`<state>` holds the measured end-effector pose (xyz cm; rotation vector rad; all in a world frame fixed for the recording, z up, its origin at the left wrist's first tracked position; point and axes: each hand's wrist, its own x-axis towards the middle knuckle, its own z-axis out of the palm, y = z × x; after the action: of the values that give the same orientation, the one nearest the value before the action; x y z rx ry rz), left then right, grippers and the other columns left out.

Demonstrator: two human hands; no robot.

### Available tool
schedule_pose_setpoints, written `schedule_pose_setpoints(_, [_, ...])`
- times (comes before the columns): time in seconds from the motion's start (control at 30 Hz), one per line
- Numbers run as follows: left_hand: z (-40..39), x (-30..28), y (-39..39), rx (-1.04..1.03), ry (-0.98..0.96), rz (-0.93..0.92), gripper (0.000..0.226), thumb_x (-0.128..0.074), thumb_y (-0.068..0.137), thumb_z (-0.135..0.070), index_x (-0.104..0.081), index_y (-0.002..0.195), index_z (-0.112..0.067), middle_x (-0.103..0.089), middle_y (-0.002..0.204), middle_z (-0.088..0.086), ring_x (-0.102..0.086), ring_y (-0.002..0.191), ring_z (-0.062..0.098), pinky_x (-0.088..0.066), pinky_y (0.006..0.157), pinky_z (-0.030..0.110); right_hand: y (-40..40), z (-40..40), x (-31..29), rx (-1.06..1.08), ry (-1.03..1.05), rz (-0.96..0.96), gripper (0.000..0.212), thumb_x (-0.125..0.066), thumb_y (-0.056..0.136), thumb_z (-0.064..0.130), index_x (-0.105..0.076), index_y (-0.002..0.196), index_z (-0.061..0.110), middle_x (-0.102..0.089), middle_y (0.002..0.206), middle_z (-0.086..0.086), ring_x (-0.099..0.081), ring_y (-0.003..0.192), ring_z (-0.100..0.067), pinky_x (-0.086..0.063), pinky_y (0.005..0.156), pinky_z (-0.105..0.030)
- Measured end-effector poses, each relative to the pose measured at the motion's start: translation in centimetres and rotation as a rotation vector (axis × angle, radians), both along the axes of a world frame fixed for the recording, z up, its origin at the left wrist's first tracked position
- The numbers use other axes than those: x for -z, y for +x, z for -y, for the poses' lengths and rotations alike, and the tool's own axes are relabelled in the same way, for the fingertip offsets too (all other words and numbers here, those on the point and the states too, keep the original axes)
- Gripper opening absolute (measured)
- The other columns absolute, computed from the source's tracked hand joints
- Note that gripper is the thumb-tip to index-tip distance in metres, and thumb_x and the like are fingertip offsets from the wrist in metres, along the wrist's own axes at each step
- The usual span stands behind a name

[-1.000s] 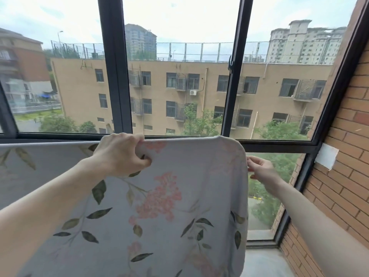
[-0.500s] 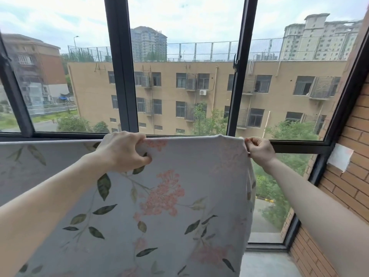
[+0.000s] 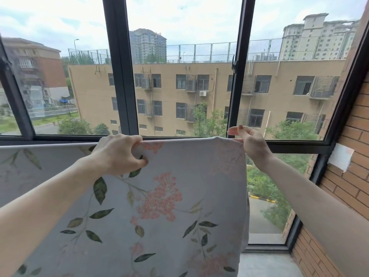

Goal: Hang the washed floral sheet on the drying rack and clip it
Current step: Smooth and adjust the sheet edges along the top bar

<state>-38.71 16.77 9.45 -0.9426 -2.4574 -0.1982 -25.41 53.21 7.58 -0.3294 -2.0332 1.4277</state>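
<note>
The floral sheet (image 3: 169, 196), pale grey with pink blossoms and green leaves, hangs folded over a horizontal line in front of the window; the rack bar beneath it is hidden. My left hand (image 3: 119, 154) grips the sheet's top fold near the middle, fingers curled over the edge and thumb pressing the front. At the sheet's top right corner, my right hand (image 3: 249, 142) has its fingers loosely extended above the fold, the thumb just touching the corner. No clip is visible.
A dark-framed window (image 3: 119, 76) runs close behind the sheet, with buildings and trees outside. A brick wall (image 3: 351, 176) with a white paper patch (image 3: 340, 158) stands at the right. Grey floor (image 3: 265, 264) shows below the sheet's right edge.
My right hand moved up from the sheet's side edge to the top corner, gripped it, then opened its fingers. My left hand kept its grip on the top fold.
</note>
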Motion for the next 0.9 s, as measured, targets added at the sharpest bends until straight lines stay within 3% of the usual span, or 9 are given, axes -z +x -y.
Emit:
schedule_pose_setpoints(0.07, [-0.3, 0.0, -0.1, 0.011, 0.002, -0.002, 0.034, -0.067, 0.076, -0.061, -0.051, 0.078, -0.031, -0.06, 0.069, -0.012, -0.057, 0.068, 0.01, -0.036, 0.06, 0.03, 0.3, 1.9, -0.4, 0.001, 0.236, -0.024, 0.039, -0.044, 0.108, 0.049, -0.073, 0.113, 0.023, -0.075, 0.102, 0.006, -0.07, 0.092, -0.007, -0.053, 0.082, -0.031])
schedule_pose_setpoints(0.13, [-0.3, 0.0, -0.1, 0.016, 0.004, -0.002, 0.034, -0.067, 0.076, -0.061, -0.051, 0.078, -0.031, -0.061, 0.069, -0.012, -0.058, 0.068, 0.01, -0.036, 0.059, 0.03, 0.2, 3.4, 0.5, 0.04, 0.497, 0.009, 0.038, -0.046, 0.105, 0.053, -0.069, 0.098, 0.024, -0.066, 0.078, 0.013, -0.06, 0.071, -0.006, -0.045, 0.066, -0.032])
schedule_pose_setpoints(0.23, [-0.1, 0.1, -0.1, 0.02, 0.004, -0.003, 0.034, -0.068, 0.076, -0.06, -0.052, 0.077, -0.03, -0.061, 0.068, -0.012, -0.058, 0.067, 0.009, -0.036, 0.058, 0.029, -0.7, 4.7, 2.0, 0.207, 0.745, 0.027, 0.039, -0.046, 0.104, 0.054, -0.057, 0.082, 0.025, -0.057, 0.076, 0.011, -0.055, 0.073, -0.017, -0.038, 0.067, -0.034])
schedule_pose_setpoints(0.4, [0.7, 0.2, -0.4, -0.014, 0.009, 0.015, 0.034, -0.066, 0.076, -0.058, -0.051, 0.078, -0.028, -0.06, 0.068, -0.01, -0.056, 0.067, 0.011, -0.037, 0.06, 0.031, -2.1, 7.1, 1.1, 0.316, 0.723, 0.089, 0.05, -0.04, 0.105, 0.052, -0.045, 0.066, 0.021, -0.053, 0.067, 0.009, -0.054, 0.073, -0.026, -0.035, 0.071, -0.037])
schedule_pose_setpoints(0.47, [1.1, 0.2, -0.5, -0.03, 0.012, 0.009, 0.034, -0.066, 0.075, -0.058, -0.051, 0.078, -0.028, -0.06, 0.067, -0.01, -0.055, 0.066, 0.011, -0.036, 0.061, 0.032, -2.2, 8.8, 0.9, 0.288, 0.789, 0.112, 0.041, -0.039, 0.105, 0.05, -0.056, 0.078, 0.025, -0.062, 0.083, 0.009, -0.056, 0.088, -0.024, -0.04, 0.083, -0.04])
schedule_pose_setpoints(0.53, [1.4, 0.2, -0.5, -0.033, 0.014, 0.01, 0.034, -0.067, 0.075, -0.057, -0.05, 0.078, -0.028, -0.06, 0.068, -0.01, -0.054, 0.066, 0.009, -0.035, 0.061, 0.031, -2.2, 10.5, 1.2, 0.238, 0.869, 0.097, 0.03, -0.043, 0.105, 0.047, -0.064, 0.098, 0.027, -0.065, 0.104, 0.007, -0.054, 0.102, -0.023, -0.036, 0.096, -0.042])
schedule_pose_setpoints(0.63, [1.5, 0.3, -0.4, -0.015, 0.026, 0.015, 0.032, -0.068, 0.075, -0.056, -0.05, 0.078, -0.029, -0.06, 0.068, -0.01, -0.054, 0.066, 0.009, -0.033, 0.061, 0.03, -2.8, 12.2, 2.3, 0.226, 0.978, 0.056, 0.031, -0.045, 0.103, 0.051, -0.061, 0.112, 0.026, -0.065, 0.112, 0.005, -0.047, 0.112, -0.023, -0.027, 0.106, -0.041])
schedule_pose_setpoints(0.9, [-0.5, 1.1, 1.0, -0.014, 0.09, -0.033, 0.027, -0.065, 0.078, -0.051, -0.054, 0.087, -0.027, -0.058, 0.076, -0.012, -0.055, 0.076, 0.017, -0.037, 0.075, 0.033, -3.2, 11.2, 3.2, 0.356, 0.899, -0.021, 0.037, -0.04, 0.104, 0.056, -0.058, 0.097, 0.024, -0.062, 0.098, 0.005, -0.044, 0.098, -0.022, -0.026, 0.101, -0.042])
